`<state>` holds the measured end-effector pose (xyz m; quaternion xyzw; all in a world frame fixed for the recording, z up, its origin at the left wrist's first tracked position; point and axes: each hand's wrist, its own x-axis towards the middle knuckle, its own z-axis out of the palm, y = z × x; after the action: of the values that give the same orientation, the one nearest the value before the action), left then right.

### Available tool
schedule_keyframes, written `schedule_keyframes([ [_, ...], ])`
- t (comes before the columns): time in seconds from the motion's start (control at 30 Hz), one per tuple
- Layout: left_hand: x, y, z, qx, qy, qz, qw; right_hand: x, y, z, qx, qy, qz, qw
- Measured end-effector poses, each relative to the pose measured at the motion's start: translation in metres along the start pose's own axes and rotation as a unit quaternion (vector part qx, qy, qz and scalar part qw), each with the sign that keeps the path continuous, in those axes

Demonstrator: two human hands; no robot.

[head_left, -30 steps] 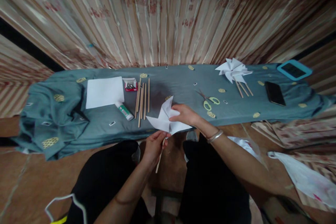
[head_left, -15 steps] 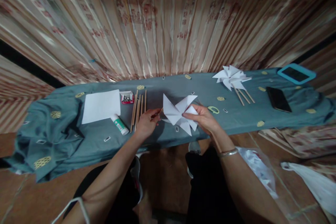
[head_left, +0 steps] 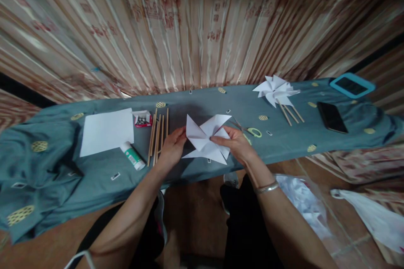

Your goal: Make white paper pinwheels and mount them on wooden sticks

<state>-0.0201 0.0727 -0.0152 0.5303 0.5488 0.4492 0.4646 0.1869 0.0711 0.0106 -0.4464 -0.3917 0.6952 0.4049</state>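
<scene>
A white paper pinwheel is held over the table, tilted up toward me. My right hand grips its right side, with the thumb pressed close to the centre. At the pinwheel's left edge is my left hand, closed, its fingertips beside a paper blade. What looks like a thin wooden stick pokes out behind that palm; the fingers hide most of it. Several wooden sticks lie just left of this hand. Scissors with light green handles rest beyond my right hand, partly covered by it.
On the left are white paper, a glue stick and a small red box of metal pins. Finished pinwheels on sticks lie at the right, near a black phone and a blue-framed device. A curtain hangs behind.
The view has shifted slightly. My left hand has turned, its fingertips now closer against the pinwheel's left blade. The pinwheel has moved a little left, and more of the scissors shows.
</scene>
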Motion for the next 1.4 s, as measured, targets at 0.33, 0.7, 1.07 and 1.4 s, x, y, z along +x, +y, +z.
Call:
schedule_keyframes([
  [0.33,-0.027,0.023,0.009,-0.229,-0.011,-0.111,0.967,0.005,0.004,0.023,0.005,-0.002,0.011,1.0],
  [0.7,-0.031,0.016,0.008,-0.234,0.06,-0.117,0.963,0.007,0.01,0.036,-0.042,-0.008,-0.03,0.999],
  [1.07,-0.029,0.014,0.008,-0.31,0.082,-0.126,0.939,0.002,0.013,0.038,-0.178,0.08,-0.214,0.957],
  [1.4,-0.027,0.023,0.016,-0.353,0.096,-0.135,0.921,-0.017,0.008,0.051,-0.552,0.145,-0.415,0.708],
])
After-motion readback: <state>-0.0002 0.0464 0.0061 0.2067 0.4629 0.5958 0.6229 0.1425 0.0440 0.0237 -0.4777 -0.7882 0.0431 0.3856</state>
